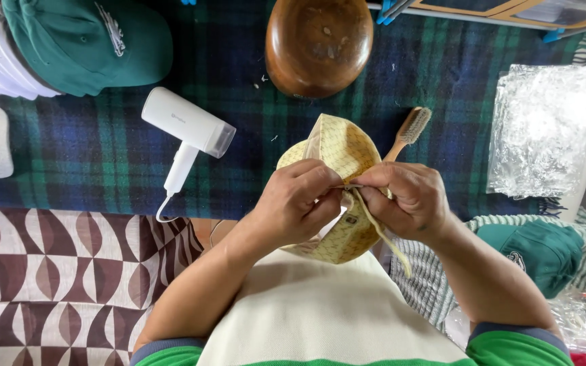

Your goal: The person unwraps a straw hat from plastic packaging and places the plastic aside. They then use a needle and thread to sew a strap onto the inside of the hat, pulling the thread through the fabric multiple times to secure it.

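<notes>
A yellow patterned cap (pixel 339 150) is held upside down over my lap, in front of the plaid blanket (pixel 103 156). My left hand (pixel 294 201) pinches the cap's back edge from the left. My right hand (pixel 405 198) pinches the same spot from the right, fingertips of both hands meeting at the strap's small buckle. The cap's thin strap (pixel 384 238) hangs down under my right hand. Part of the cap is hidden behind both hands.
On the blanket lie a white handheld steamer (pixel 188 129), a wooden head-shaped block (pixel 319 42), a wooden brush (pixel 408 132), a green cap (pixel 86 42) beside stacked white caps, and clear plastic bags (pixel 544 129). Another green cap (pixel 540 245) lies at right on striped cloth.
</notes>
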